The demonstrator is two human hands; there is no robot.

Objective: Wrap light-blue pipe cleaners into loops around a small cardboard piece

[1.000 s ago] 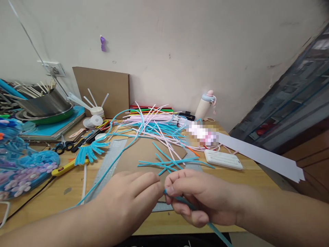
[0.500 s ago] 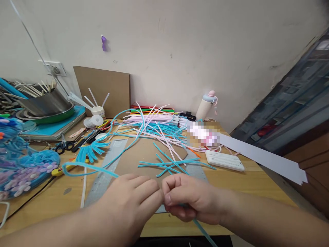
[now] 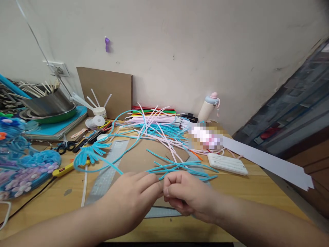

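Observation:
My left hand [image 3: 136,199] and my right hand [image 3: 183,192] meet over the front of the cutting mat [image 3: 164,212], fingers curled in and tips touching. A long blue pipe cleaner [image 3: 113,164] runs out of my left fist to the upper left and curves in a wide loop. What lies between the fingertips is hidden, though a bit of blue shows beneath my right hand. Just beyond the knuckles, several loose blue pipe cleaners [image 3: 177,165] lie crossed on a brown cardboard sheet [image 3: 140,154]. Left of the mat sits a fan of blue pipe-cleaner loops [image 3: 88,154].
Behind the mat are piled pink pipe cleaners [image 3: 154,118]. Scissors [image 3: 64,145], a yellow-handled corded tool [image 3: 64,169] and a blue flowered piece [image 3: 38,163] occupy the left. To the right are a white power-bank-like block [image 3: 227,164] and a bottle [image 3: 207,108].
The blue pipe cleaner's loop at left has dropped against the fan of loops. Its tail below my right hand has nearly gone from sight. The view has shifted slightly; both hands stay together.

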